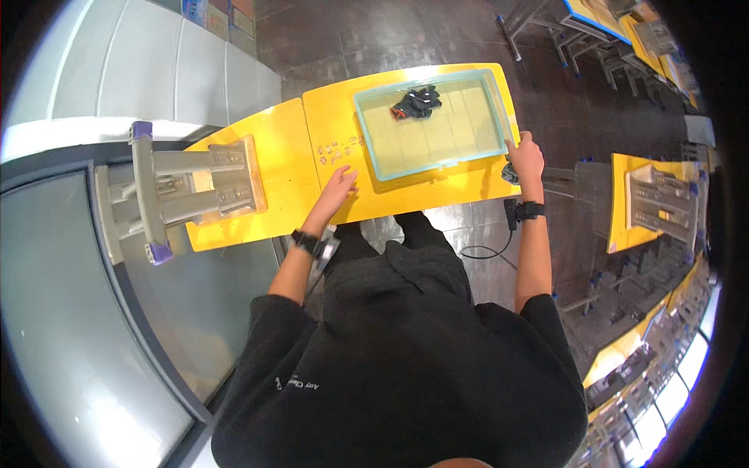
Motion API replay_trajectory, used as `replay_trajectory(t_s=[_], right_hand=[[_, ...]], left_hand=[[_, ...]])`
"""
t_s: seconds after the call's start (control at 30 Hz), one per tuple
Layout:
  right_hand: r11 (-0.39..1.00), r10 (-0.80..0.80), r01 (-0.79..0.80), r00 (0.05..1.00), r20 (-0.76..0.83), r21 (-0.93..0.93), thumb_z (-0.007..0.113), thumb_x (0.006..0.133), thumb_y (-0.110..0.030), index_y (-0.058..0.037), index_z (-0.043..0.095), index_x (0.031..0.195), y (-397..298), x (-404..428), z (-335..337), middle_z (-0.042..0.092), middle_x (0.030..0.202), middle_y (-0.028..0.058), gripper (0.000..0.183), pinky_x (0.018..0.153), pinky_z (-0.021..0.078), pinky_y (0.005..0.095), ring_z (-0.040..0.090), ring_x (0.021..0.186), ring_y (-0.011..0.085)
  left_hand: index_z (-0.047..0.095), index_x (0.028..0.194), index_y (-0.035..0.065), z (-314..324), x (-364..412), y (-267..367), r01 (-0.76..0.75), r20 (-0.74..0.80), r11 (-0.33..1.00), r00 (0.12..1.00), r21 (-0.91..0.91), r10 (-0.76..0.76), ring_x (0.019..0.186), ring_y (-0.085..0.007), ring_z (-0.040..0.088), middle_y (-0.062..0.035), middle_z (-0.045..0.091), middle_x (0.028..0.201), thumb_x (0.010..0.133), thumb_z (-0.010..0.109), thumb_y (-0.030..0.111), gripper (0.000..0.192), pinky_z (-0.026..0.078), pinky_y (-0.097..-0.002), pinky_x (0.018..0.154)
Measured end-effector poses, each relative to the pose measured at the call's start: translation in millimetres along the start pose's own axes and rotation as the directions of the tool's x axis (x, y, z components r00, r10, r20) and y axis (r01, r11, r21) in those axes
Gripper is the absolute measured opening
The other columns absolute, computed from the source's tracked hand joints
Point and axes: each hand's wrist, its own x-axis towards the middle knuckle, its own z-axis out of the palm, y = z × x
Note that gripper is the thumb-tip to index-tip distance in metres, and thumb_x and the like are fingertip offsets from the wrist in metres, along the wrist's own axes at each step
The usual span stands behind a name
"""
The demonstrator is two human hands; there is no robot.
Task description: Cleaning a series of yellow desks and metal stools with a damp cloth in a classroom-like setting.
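Note:
A clear plastic bin (380, 175) with a pale teal rim rests on the yellow tabletop (287, 175). Inside it, near the far wall, lies a dark knit work glove (416, 103) with an orange cuff; whether a second glove is bunched with it, I cannot tell. My left hand (337, 190) hovers by the bin's left side, fingers apart and holding nothing. At the bin's right side is my right hand (528, 159), its thumb by the rim. A crumpled grey-and-dark fabric bundle (510, 174) sits just beside that hand; the grip on it is unclear.
Small reddish-brown marks or bits (336, 151) dot the tabletop left of the bin. An upturned stool (199, 187) with metal legs occupies the table's left end. Beside my right wristband hangs a black cable (497, 254). Another upturned stool (649, 202) stands to the right.

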Motion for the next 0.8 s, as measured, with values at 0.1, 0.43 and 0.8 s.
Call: replay_trajectory(t_s=[0.1,0.43,0.8], right_hand=[[0.995,-0.094,0.091,0.99,0.108,0.029,0.061,0.075,-0.035,-0.002,0.054,0.107,5,29,11,0.062,0.097,0.023,0.046,0.078,0.048,0.0452,0.059,0.092,0.0384],[0.948,-0.304,0.313,0.836,0.456,0.056,0.06,0.074,-0.026,0.0057,0.06,0.099,21,86,29,0.061,0.097,0.0264,0.04,0.078,0.0467,0.0429,0.059,0.095,0.0387],[0.922,-0.388,0.31,0.754,0.53,0.234,0.058,0.074,-0.015,0.0103,0.058,0.091,0,107,20,0.063,0.084,0.0252,0.031,0.071,0.0458,0.0372,0.064,0.08,0.0307]], left_hand=[[0.041,0.125,-0.0027,34,36,10,0.001,-0.097,1.0,0.995,-0.009,-0.002,0.082,-0.0178,0.06,-0.0133,0.06,0.096,0.088,0.053,0.035,0.055,0.048,-0.0285,0.068],[0.053,0.095,0.0011,67,46,45,0.038,-0.443,0.907,0.881,0.419,0.167,0.08,-0.0404,0.059,-0.0228,0.062,0.082,0.082,0.055,0.029,0.031,0.046,-0.048,0.07],[0.044,0.075,0.0019,74,59,18,-0.176,-0.68,0.975,0.699,0.136,0.221,0.056,-0.0345,0.052,-0.017,0.049,0.059,0.077,0.057,0.012,0.017,0.039,-0.0398,0.051]])
